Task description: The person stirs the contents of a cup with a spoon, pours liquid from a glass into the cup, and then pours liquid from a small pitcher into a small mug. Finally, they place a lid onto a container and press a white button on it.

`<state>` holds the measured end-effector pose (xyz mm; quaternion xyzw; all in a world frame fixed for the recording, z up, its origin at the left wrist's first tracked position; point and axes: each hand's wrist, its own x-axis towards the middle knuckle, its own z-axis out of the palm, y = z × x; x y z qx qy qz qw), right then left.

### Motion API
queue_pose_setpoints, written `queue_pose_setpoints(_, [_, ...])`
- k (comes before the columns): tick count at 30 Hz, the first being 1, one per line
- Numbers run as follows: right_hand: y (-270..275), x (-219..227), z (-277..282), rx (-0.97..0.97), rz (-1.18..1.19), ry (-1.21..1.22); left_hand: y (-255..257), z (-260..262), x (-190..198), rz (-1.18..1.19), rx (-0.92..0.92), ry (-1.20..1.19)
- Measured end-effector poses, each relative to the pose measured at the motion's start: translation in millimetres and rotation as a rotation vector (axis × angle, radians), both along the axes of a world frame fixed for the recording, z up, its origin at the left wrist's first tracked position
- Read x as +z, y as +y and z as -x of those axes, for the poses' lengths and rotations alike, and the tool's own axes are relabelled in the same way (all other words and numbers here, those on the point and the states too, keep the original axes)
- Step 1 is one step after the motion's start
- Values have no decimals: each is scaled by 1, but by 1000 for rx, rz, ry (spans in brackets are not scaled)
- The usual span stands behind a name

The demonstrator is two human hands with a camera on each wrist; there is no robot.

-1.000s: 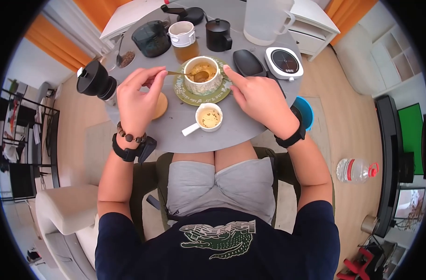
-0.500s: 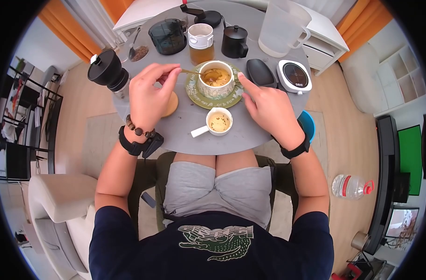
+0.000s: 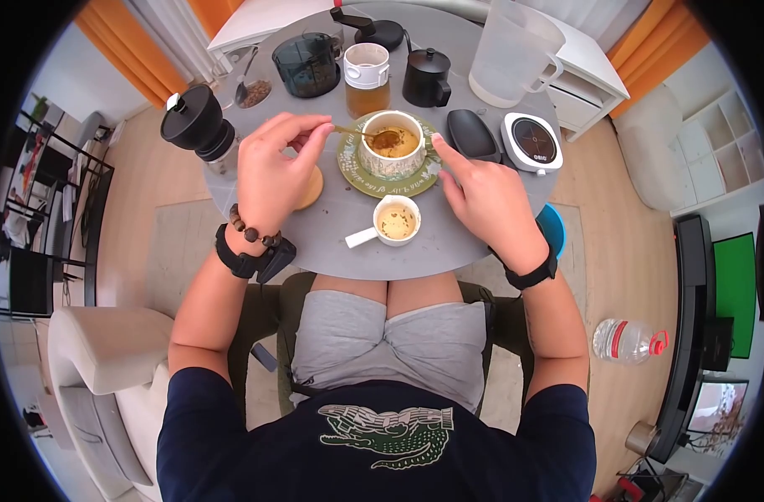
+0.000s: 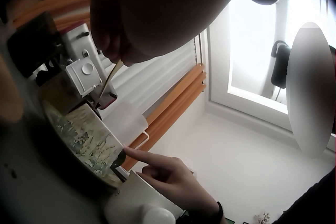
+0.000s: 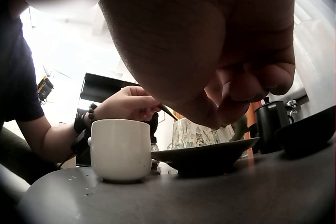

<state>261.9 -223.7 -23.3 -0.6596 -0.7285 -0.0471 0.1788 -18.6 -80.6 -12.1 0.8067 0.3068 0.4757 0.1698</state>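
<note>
My left hand (image 3: 280,171) pinches the handle of a gold-coloured spoon (image 3: 350,130) between thumb and fingertips. The spoon's bowl dips into yellowish liquid in a patterned teacup (image 3: 392,166). Beneath the cup lies a green saucer (image 3: 355,173) with white lettering around its rim. My right hand (image 3: 492,201) reaches in from the right, its straight index finger touching the cup near the rim on the handle side. The other fingers of that hand are bent and appear to hold nothing. Nearer the body stands a white side-handled pitcher (image 3: 398,222) containing pale liquid with dark bits.
Behind the cup are a glass with a white strainer (image 3: 367,77), a black lidded pot (image 3: 427,77) and a clear jug (image 3: 514,54). A black tray (image 3: 473,135) and white scale (image 3: 532,142) stand right. A coffee grinder (image 3: 198,125) and round wooden lid (image 3: 311,189) are left.
The head view has shifted, so the table sits lower and further right in it. The spoon stays in the cup with slight movement; the right index finger remains at the cup.
</note>
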Motion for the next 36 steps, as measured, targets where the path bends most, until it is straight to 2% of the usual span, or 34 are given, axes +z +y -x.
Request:
queue_pose_setpoints(7, [0,1,0,-4,14,5,-4,-2,3,32,-50,22])
queue_pose_setpoints(9, [0,-1,-1,10,-19,-4,-1,0,2,-7,24,16])
queue_pose_setpoints(13, [0,-3,-1,28,-59,-7,-4,0,3,18,14,11])
queue_pose_setpoints(16, [0,-2,-1,28,-65,-7,-8,-3,3,22,-57,21])
queue_pose_setpoints(21, [0,-2,-1,30,-69,-2,0,0,0,-1,26,28])
queue_pose_setpoints(27, [0,-1,-1,28,-65,-2,-8,-3,4,28,-48,31])
queue_pose_setpoints(36, [0,-3,-2,28,-73,-11,-2,-1,3,11,13,16])
